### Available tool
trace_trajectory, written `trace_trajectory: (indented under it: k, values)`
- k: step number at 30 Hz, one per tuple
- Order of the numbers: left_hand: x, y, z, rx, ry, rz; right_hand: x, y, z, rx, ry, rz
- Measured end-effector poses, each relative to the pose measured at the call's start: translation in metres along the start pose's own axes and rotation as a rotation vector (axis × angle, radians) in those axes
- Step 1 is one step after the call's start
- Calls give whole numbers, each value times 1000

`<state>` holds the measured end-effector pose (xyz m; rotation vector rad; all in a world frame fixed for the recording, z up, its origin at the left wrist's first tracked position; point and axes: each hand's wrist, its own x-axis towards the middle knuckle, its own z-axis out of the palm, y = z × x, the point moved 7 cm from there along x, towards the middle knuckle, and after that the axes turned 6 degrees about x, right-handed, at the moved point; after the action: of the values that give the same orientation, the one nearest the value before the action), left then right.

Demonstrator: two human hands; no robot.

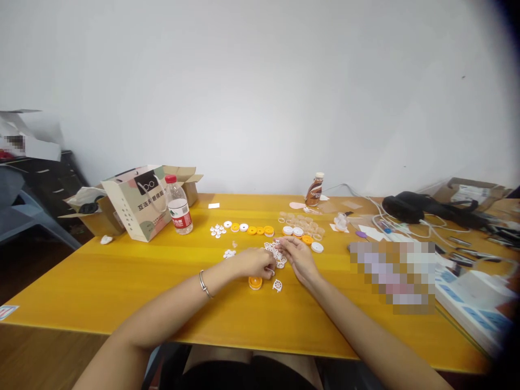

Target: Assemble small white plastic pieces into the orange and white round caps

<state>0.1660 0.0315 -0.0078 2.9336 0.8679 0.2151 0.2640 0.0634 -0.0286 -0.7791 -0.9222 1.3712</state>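
What you can't make out: fingertip work and the margins
At the centre of the frame, your left hand (260, 262) curls its fingertips out of sight and partly covers an orange round piece (255, 284), while whatever lies at your right hand (299, 257) fingertips is too small to name. Pixelation masks a patch (392, 276) at centre right and a smaller one at far left. The left edge cuts your view of a sticker (8, 312) and a blue chair (24, 203); the bottom edge crops your arms; dark vignetting swallows the right corners.
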Motion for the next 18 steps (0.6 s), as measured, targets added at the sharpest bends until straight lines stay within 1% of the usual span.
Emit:
trace_trajectory:
  k: [2,5,9,12,14,16,18]
  values:
    - [-5,-9,-6,-24,54,-75,1,0,-1,-22,3,-1]
    - [-19,-27,-14,-123,163,-206,1,5,-1,-87,-20,18]
    - [-42,-51,-13,-368,283,-342,-2,12,5,-230,-81,50]
    - [-48,-57,-14,-556,386,-336,-7,15,14,-289,-163,81]
    - [-48,-56,-18,-584,444,-319,-11,16,21,-280,-218,110]
    - [-46,-55,-22,-585,473,-322,-14,16,25,-269,-250,125]
    - [-44,-56,-21,-662,477,-326,-15,16,26,-268,-265,136]
